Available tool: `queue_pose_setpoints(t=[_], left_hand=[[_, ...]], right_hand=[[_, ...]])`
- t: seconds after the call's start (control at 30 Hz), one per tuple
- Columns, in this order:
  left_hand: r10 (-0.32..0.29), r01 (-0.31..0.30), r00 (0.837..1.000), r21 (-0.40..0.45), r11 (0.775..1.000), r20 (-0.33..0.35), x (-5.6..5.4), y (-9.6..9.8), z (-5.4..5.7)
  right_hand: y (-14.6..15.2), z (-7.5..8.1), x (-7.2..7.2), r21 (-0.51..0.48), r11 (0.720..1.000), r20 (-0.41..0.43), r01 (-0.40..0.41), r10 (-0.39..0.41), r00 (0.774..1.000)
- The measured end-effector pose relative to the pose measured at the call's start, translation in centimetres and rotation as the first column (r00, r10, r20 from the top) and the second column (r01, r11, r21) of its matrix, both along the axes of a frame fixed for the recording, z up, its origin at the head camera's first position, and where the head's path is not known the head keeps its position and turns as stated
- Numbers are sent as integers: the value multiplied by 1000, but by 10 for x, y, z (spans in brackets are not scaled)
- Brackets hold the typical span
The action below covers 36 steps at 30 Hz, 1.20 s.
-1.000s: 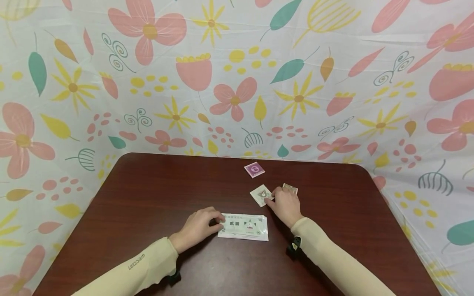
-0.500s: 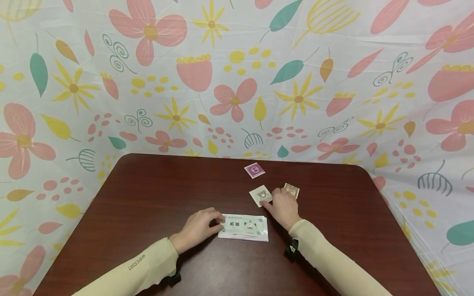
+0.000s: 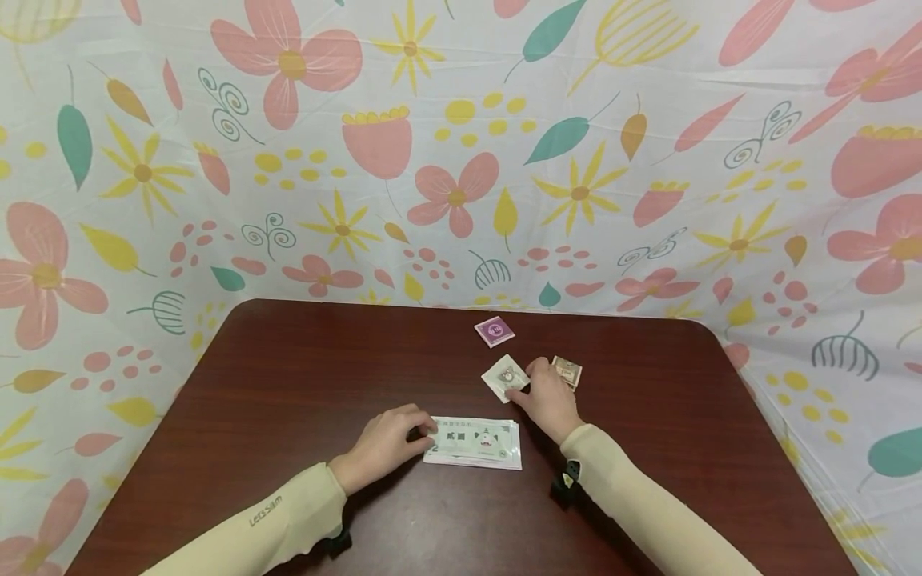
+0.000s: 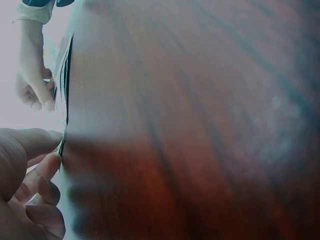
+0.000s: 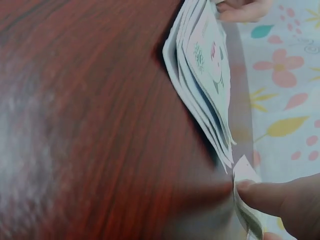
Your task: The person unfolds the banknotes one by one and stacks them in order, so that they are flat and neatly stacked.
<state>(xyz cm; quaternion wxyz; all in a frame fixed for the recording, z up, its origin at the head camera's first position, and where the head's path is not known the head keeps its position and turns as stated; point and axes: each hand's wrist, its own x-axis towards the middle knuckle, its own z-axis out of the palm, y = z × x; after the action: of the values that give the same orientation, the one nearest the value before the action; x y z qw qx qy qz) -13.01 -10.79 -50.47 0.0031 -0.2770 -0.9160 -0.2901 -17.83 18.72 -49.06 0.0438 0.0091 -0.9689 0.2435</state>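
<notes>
A stack of pale play banknotes (image 3: 483, 440), printed with a cartoon animal, lies on the table. My left hand (image 3: 389, 444) pinches the stack's left end between thumb and fingers; the left wrist view shows that grip edge-on. Farther back, my right hand (image 3: 550, 404) pinches the right side of a square folded note (image 3: 506, 374) with a cartoon animal on it. Seen from the right wrist, the thumb lies on this folded note (image 5: 244, 172), beside the corner of the fanned banknotes (image 5: 207, 70). A brown folded note (image 3: 568, 371) lies just beyond the right hand, partly hidden by it.
A purple folded note (image 3: 495, 331) lies near the back edge of the dark brown table (image 3: 324, 360). Behind the table hangs a flower-patterned cloth (image 3: 461, 120). A dark band with a device sits on each wrist.
My right hand has shifted slightly left, and the square folded note has moved a little left and back with it. More of the brown note shows. The left hand stays in place.
</notes>
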Motion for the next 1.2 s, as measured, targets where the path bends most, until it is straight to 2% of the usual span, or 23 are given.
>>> queue_pose_setpoints(t=[0.2,0.33,0.6,0.8,0.97,1.2], left_hand=[[-5,5,1000,-1,1000,-8,0,0,0],[-3,3,1000,-7,1000,-8,0,2,2],[3,-3,1000,-3,1000,-2,2,1,4],[11,-11,1000,10,1000,-26,2,1,5],[36,-33,996,34,999,-82,-2,2,10],[28,-19,996,112,993,-83,-11,9,25]], right_hand=[[0,-1,-4,-97,995,-39,-22,18,999],[4,1,-5,-195,980,-57,-35,24,998],[10,10,-6,-394,916,-82,-80,52,995],[12,20,-2,-498,864,-27,-70,65,998],[13,27,1,-516,853,10,-80,100,995],[9,35,6,-479,852,-41,-214,222,974]])
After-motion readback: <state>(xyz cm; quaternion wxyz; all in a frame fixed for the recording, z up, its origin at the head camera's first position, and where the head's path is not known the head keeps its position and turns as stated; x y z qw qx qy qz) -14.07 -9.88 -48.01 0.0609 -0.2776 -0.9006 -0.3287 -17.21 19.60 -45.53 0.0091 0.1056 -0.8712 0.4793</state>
